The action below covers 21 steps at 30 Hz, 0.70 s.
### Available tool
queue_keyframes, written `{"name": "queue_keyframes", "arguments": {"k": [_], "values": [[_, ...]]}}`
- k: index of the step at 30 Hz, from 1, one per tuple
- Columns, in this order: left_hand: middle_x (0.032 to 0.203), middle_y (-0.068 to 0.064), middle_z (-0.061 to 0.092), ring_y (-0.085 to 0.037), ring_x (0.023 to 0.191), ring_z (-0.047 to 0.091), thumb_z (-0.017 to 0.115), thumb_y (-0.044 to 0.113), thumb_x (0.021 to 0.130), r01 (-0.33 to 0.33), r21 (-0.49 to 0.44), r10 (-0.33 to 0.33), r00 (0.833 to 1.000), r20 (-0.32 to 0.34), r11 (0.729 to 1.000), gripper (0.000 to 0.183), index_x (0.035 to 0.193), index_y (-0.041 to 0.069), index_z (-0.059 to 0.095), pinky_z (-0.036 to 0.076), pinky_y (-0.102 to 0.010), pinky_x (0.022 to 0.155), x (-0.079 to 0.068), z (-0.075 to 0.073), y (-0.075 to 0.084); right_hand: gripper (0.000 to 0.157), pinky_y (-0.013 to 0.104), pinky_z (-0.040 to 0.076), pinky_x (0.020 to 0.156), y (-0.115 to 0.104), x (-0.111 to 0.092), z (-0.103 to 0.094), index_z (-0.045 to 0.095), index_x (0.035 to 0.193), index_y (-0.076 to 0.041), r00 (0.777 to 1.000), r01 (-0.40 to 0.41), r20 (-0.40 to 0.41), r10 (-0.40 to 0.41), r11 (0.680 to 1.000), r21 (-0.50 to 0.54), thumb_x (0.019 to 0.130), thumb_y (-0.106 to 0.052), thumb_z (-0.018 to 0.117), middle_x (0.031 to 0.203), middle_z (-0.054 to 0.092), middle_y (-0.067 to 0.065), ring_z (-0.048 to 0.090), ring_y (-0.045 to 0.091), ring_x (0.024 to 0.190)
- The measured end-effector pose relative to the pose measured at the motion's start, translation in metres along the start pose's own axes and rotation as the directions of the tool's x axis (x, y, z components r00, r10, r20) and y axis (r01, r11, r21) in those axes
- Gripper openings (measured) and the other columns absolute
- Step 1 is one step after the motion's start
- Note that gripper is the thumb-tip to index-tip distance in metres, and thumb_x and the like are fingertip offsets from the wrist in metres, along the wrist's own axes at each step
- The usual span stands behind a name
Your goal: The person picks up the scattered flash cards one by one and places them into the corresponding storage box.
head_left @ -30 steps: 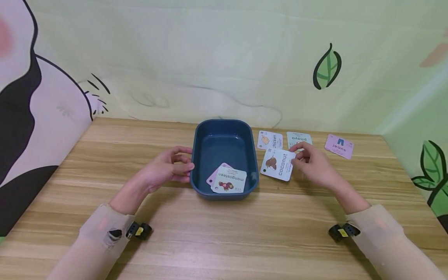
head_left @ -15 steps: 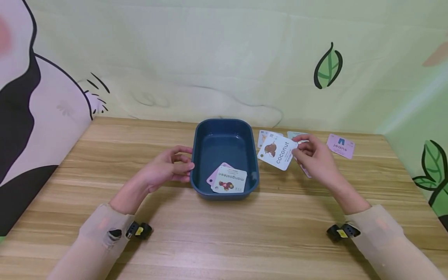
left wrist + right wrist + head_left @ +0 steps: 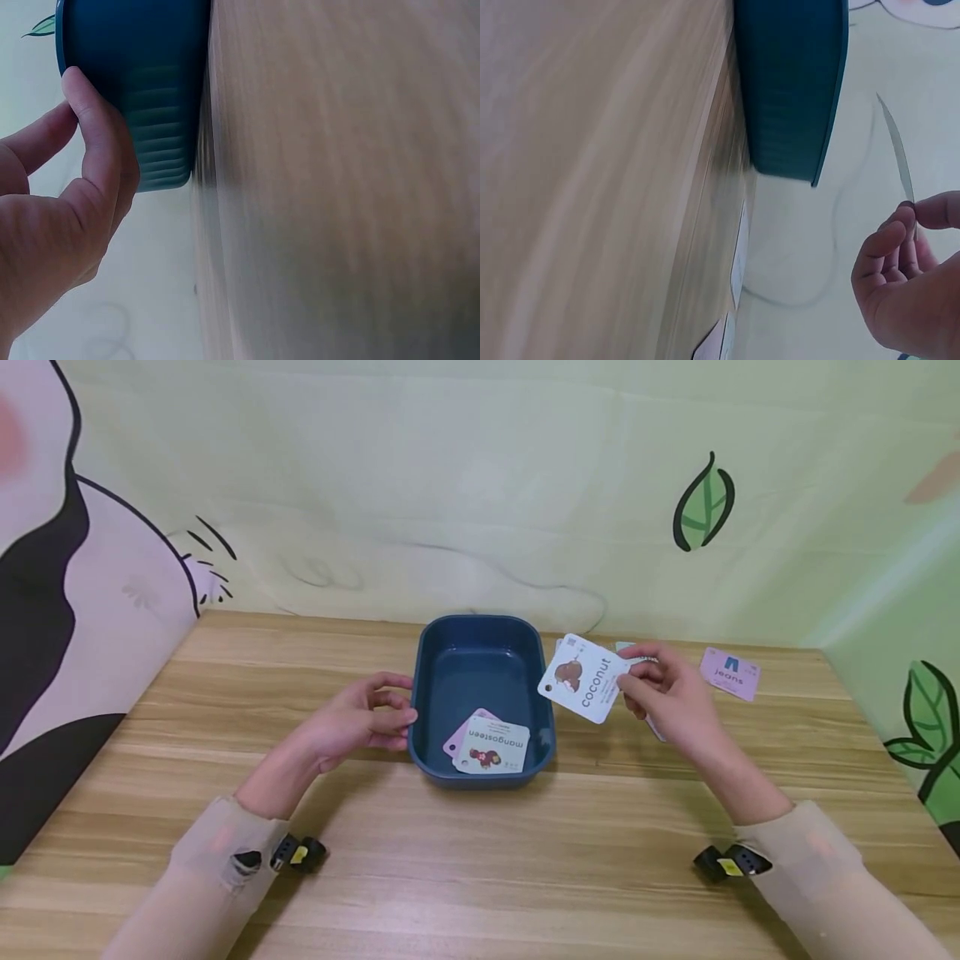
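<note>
My right hand (image 3: 667, 693) pinches a white flash card (image 3: 583, 678) printed "coconut" between thumb and fingers. The card is raised off the table, its left corner overlapping the right rim of a dark blue bin (image 3: 480, 781). Seen edge-on in the right wrist view, the same card (image 3: 898, 154) stands higher than the bin's rim. My left hand (image 3: 360, 718) rests its fingertips against the bin's left side, near the rim. In the near end of the bin, a "mangosteen" card (image 3: 491, 746) lies over a pink card (image 3: 467, 733).
A pink "jeans" card (image 3: 730, 673) lies at the right. Behind my right hand, a pale green card (image 3: 626, 646) and a pink card's edge (image 3: 656, 729) show. Another card is mostly covered by the coconut card. A printed fabric wall (image 3: 375, 527) borders the wooden table (image 3: 480, 877).
My right hand has lifted the coconut card from the table and carried it left to the bin's rim. The jeans card now reads upright. The left hand stays put.
</note>
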<state>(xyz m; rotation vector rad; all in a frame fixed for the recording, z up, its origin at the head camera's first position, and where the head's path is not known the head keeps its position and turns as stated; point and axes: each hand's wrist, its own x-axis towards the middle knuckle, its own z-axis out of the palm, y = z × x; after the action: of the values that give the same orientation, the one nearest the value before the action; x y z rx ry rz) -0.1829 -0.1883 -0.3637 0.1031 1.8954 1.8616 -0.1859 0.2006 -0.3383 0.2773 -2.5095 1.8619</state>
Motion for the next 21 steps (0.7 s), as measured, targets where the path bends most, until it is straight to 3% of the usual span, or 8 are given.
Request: {"name": "queue_keyframes", "arguments": {"k": [10,21], "values": [[0.111,-0.020,0.048,-0.024,0.083,0.062,0.059,0.002,0.095,-0.006,0.001,0.006,1.000,0.001,1.000,0.049,0.138,0.003,0.037,0.057,-0.039,0.078,0.001,0.000,0.000,0.028,0.024,0.043,0.053,-0.003,-0.006,0.017,0.053,0.121,-0.005,0.991,0.051,0.124,-0.050,0.999,-0.010,0.094,-0.011,0.062,0.094,0.057,0.023,0.050,0.026,0.066],[0.111,-0.019,0.048,-0.023,0.082,0.061,0.059,0.002,0.094,-0.012,0.007,0.012,1.000,0.009,1.000,0.050,0.139,0.001,0.036,0.057,-0.039,0.078,0.001,0.001,0.000,0.028,0.027,0.048,0.058,0.003,-0.006,0.024,0.055,0.120,-0.005,0.979,0.060,0.200,-0.046,0.996,-0.065,0.093,-0.009,0.063,0.095,0.065,0.015,0.055,0.034,0.073]]}}
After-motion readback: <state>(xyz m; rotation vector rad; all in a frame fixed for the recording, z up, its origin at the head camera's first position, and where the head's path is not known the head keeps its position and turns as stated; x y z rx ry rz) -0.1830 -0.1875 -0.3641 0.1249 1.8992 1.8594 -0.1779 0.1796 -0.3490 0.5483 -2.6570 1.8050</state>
